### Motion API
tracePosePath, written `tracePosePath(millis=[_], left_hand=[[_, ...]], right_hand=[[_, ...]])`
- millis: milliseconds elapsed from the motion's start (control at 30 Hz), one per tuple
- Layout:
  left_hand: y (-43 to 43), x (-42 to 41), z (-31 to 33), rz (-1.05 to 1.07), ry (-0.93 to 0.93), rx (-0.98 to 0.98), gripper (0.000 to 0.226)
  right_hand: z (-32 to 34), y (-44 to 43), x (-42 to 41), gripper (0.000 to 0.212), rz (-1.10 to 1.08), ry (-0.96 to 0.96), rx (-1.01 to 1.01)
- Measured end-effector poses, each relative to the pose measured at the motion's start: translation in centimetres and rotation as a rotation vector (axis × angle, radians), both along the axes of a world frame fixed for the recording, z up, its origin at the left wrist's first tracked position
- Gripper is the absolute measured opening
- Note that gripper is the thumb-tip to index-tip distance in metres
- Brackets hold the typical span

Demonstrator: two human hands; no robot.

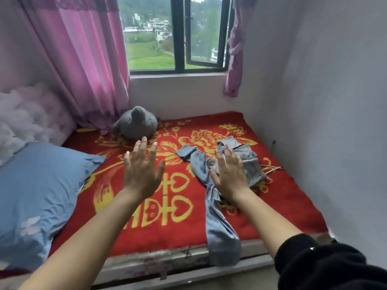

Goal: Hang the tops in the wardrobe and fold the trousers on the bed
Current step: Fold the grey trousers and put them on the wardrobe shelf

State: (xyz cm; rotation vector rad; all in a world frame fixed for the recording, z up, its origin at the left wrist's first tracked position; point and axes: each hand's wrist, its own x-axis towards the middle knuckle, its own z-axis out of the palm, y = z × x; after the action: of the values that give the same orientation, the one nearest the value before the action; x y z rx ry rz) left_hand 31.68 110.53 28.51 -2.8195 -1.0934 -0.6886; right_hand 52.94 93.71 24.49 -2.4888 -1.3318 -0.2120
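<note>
the trousers (pixel 217 225), light blue denim, lie crumpled and unfolded on the right half of the bed (pixel 282 206). the waist part is bunched up towards the wall. one leg runs straight down to the near edge and hangs over it, and the other leg bends off to the left with its cuff turned over. a thin pale strap (pixel 272 169) pokes out from the bunched part on the wall side.

both hands are stretched out in front, palms down. the left hand (pixel 142 174) is over the bare red blanket (pixel 129 206) with the yellow flower pattern, left of the trousers, its fingers (pixel 143 143) straight and spread, grasping nothing. the right hand (pixel 229 176) is over the bunched waist part of the trousers, fingers likewise released and fanned out. whether the palm touches the cloth cannot be told. a black sleeve (pixel 326 266) is pushed up on the right forearm, and the left forearm is bare.

a grey plush toy (pixel 136 122) sits at the far side of the bed under the window (pixel 178 34). a blue pillow (pixel 37 185) lies on the left side, with a fluffy white heap (pixel 27 116) behind it. a pink curtain (pixel 83 59) hangs left of the window, and a knotted lilac one (pixel 234 59) hangs to its right.
</note>
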Motion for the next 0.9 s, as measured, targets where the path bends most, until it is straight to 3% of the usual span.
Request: tracePosePath(millis=[267,633,900], left_hand=[[7.9,14.3,-3.4,-0.164,0.047,-0.123,0.062],[7.3,30.1,-9.6,-0.367,0.267,-0.218,0.067],[5.7,40.6,-17.5,-0.326,0.488,-0.326,0.077]], right_hand=[[-0.3,2.7,11.4,0.074,-0.246,-0.036,-0.109],[-6.2,-1.9,21.7,0.075,-0.470,0.081,-0.202],[-14.6,-2.7,33.2,0.079,-0.481,0.364,-0.299]])
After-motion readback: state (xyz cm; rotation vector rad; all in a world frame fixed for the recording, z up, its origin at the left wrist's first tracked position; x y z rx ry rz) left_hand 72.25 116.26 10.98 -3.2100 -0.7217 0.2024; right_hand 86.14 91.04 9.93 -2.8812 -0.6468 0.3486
